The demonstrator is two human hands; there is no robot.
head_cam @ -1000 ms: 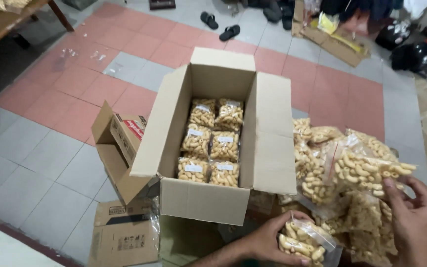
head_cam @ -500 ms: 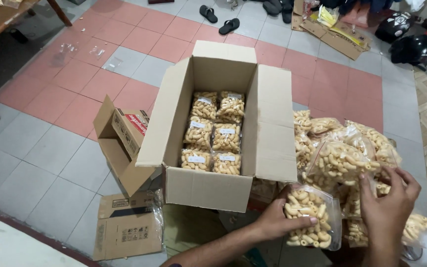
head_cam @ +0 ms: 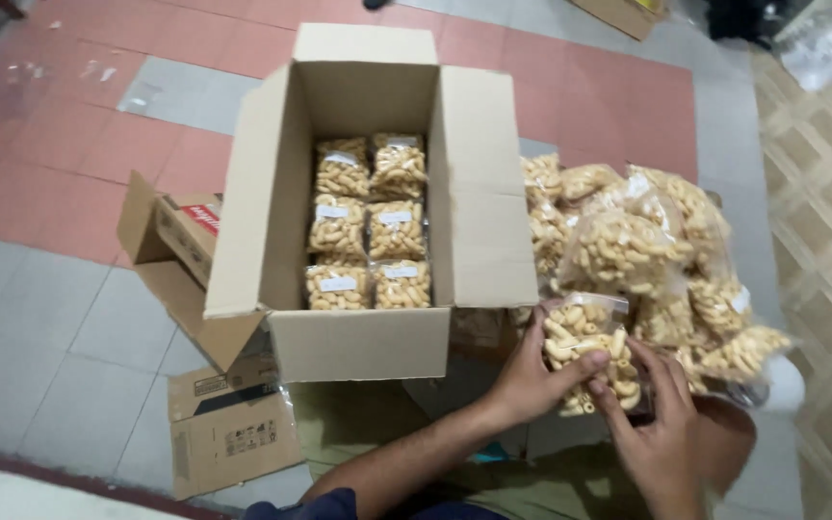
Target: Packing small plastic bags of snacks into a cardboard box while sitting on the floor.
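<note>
A clear bag of pale curled snacks (head_cam: 591,349) is held between both my hands, just right of the open cardboard box (head_cam: 370,337). My left hand (head_cam: 530,377) grips its left side with the thumb across the front. My right hand (head_cam: 662,424) holds its lower right corner. Inside the box, several matching snack bags (head_cam: 370,226) with white labels lie in two neat columns. A heap of more such bags (head_cam: 647,250) is piled to the right of the box, behind the held bag.
A smaller empty carton (head_cam: 180,236) lies open on its side to the left of the big box. A flattened carton (head_cam: 228,429) lies on the tiled floor below it. The box's right flap (head_cam: 481,183) stands up between the box and the heap.
The held bag has come up in front of me and my right hand has joined my left on it. The view has moved closer to the box.
</note>
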